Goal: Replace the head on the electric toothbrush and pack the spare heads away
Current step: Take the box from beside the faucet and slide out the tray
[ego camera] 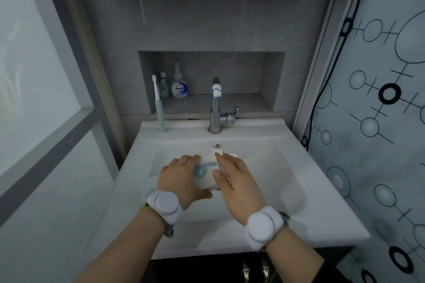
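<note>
Over the middle of the sink basin, both hands hold a small white box (205, 173) with a teal print. My left hand (181, 178) grips its left side. My right hand (234, 181) rests over its right side, with the fingertips at the box's top flap. The electric toothbrush (159, 108), with a pale green handle and a white head, stands upright on the back left rim of the sink, apart from both hands. What is inside the box is hidden.
The white sink (310, 190) has a chrome tap (216, 108) at the back centre. A wall niche behind holds a soap pump bottle (179, 86) and a small tube (163, 85). A frosted panel stands on the left, a patterned curtain (379, 99) on the right.
</note>
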`<state>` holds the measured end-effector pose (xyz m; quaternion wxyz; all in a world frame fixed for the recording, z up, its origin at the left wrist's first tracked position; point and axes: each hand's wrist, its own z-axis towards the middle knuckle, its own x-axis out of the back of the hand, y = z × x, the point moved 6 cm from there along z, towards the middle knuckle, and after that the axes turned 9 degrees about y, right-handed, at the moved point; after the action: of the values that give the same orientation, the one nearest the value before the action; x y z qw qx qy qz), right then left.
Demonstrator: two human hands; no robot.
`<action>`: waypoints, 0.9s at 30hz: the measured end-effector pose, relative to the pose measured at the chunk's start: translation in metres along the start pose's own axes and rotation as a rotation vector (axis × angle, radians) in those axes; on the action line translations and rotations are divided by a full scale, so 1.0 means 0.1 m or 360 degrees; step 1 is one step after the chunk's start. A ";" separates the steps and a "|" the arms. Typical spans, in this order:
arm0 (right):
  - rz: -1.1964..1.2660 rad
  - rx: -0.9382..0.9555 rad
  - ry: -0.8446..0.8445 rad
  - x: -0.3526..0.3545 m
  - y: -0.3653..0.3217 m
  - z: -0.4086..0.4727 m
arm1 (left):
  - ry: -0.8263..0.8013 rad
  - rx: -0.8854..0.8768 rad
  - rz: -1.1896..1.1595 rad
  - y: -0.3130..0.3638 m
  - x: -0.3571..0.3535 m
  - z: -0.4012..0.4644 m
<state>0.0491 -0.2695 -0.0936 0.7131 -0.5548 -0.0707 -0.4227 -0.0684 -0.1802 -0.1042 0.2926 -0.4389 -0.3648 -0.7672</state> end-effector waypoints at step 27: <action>0.0461 -0.0420 -0.0279 0.28 0.32 0.30 | -0.0411 -0.0012 -0.0356 0.07 0.11 0.09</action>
<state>0.0998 -0.2576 -0.0891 0.6788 -0.6823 0.0040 -0.2715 -0.0638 -0.1788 -0.0889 0.1544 -0.4917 -0.4432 -0.7335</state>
